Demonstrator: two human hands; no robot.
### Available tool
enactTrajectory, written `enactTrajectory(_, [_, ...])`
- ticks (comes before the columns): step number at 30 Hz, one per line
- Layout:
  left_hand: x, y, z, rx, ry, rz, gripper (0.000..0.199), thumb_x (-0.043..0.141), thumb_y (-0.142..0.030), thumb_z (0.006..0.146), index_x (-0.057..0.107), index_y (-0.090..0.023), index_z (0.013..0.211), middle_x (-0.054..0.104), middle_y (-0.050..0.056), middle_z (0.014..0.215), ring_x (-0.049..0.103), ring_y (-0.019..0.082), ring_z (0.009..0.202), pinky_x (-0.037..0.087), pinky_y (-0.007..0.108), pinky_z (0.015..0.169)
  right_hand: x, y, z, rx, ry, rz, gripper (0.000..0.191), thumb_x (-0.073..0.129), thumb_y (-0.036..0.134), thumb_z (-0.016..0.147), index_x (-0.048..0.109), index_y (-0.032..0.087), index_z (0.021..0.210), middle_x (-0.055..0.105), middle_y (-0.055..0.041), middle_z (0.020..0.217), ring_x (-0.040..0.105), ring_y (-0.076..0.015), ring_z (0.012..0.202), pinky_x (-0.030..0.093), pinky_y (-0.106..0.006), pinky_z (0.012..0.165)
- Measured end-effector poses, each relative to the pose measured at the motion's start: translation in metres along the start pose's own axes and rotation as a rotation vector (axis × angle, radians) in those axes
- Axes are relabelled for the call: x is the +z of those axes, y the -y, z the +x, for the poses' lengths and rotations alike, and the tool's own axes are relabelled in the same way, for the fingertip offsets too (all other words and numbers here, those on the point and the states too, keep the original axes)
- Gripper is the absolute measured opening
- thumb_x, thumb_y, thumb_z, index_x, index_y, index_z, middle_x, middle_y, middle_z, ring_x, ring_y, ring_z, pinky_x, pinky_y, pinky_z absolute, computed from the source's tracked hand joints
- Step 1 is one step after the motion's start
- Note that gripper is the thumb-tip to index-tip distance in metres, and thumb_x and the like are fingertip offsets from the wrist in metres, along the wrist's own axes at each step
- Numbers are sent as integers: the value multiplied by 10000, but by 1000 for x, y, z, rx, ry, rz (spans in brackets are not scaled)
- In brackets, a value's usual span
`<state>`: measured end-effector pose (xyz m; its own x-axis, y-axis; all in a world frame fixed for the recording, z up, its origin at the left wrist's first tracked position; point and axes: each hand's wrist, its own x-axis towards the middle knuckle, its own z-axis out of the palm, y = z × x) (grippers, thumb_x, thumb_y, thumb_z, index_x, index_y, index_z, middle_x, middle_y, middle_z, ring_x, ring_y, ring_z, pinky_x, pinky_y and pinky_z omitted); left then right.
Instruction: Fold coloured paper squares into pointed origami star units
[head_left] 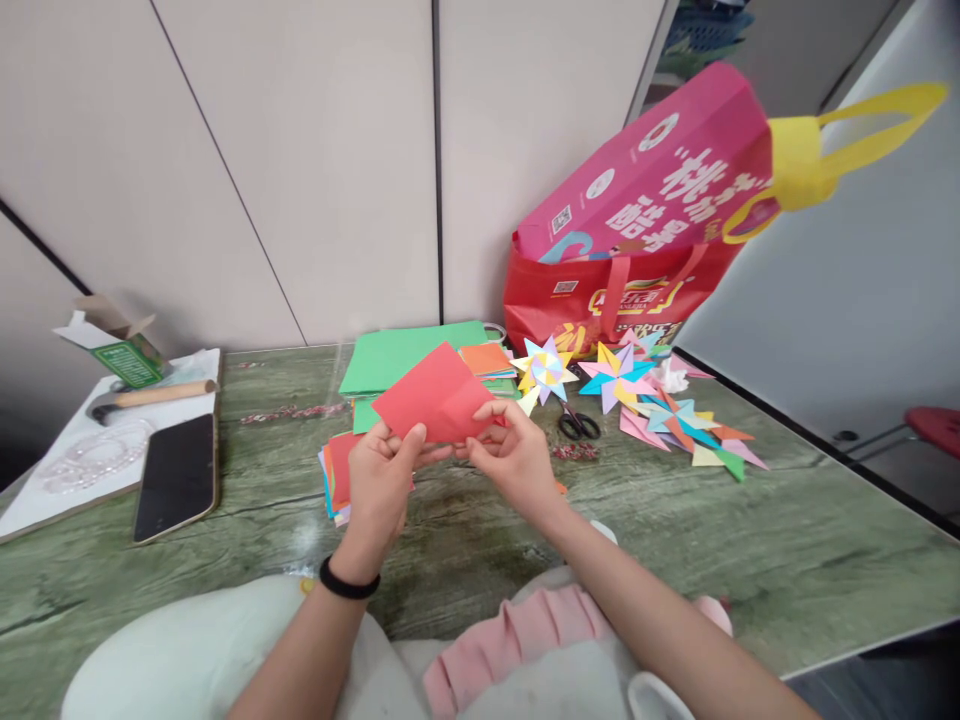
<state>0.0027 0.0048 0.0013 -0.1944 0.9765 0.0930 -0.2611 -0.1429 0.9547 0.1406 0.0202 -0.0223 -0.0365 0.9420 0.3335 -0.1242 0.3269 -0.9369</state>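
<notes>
A red sheet of paper (431, 393) is held up above the table, tilted, between both hands. My left hand (381, 478) pinches its lower left edge, thumb on top. My right hand (512, 455) grips the lower right part with thumb and fingers. Behind the sheet lie green sheets (405, 358) and a small stack with orange paper on top (485, 360). Beside my left hand rests a pile of coloured papers topped with red (341, 470). Black-handled scissors (578, 425) lie to the right of my right hand.
Folded paper stars (546, 370) and loose coloured pieces (694, 432) lie at the right, before a red bag (555, 300) holding a pink one (645, 170). At left are a phone (178, 477), a hammer-like tool (161, 393), a white board (45, 500) and an open box (127, 358).
</notes>
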Motion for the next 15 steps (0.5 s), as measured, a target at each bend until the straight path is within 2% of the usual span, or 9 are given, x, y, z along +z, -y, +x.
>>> enactTrajectory(2, [-4,-4,3,45,-28,-1,342,713,-303,628,578,-149,902,674,-22,636,685,189,613,564,295,612,-3,0,2,-43,-34,-19,191,572,176,681,465,216,833,561,-46,962,641,-139,657,576,-305,621])
enactTrajectory(4, [-9,-8,6,54,-18,60,371,715,-301,626,577,-155,937,688,-16,640,674,178,560,558,282,581,-7,0,4,-94,-99,-78,167,562,186,695,476,209,836,527,-63,1056,627,-132,724,565,-288,631])
enactTrajectory(7, [-13,-10,8,-24,108,181,355,715,-303,628,592,-142,920,696,5,622,666,191,528,544,281,537,-9,3,6,-165,-169,-186,286,610,200,686,488,211,945,535,-77,1080,583,-173,937,535,-310,748])
enactTrajectory(9, [-14,-9,7,-61,184,244,317,708,-315,638,614,-134,879,704,22,640,667,194,533,537,278,540,-8,3,5,-188,-160,-213,466,670,208,645,463,217,1062,523,-92,1146,534,-199,1054,499,-348,847])
enactTrajectory(11, [-13,-8,5,-76,225,291,307,699,-333,648,636,-135,875,709,29,659,672,198,553,529,273,547,-6,2,5,-167,-111,-177,634,707,210,612,401,224,1167,516,-104,1190,529,-212,1080,480,-377,889])
enactTrajectory(15, [-11,-7,3,-104,221,326,333,690,-360,657,650,-138,901,703,27,631,673,207,558,517,277,546,-3,1,5,-43,0,-8,718,714,224,616,335,229,1225,597,-89,1099,608,-211,974,521,-384,833])
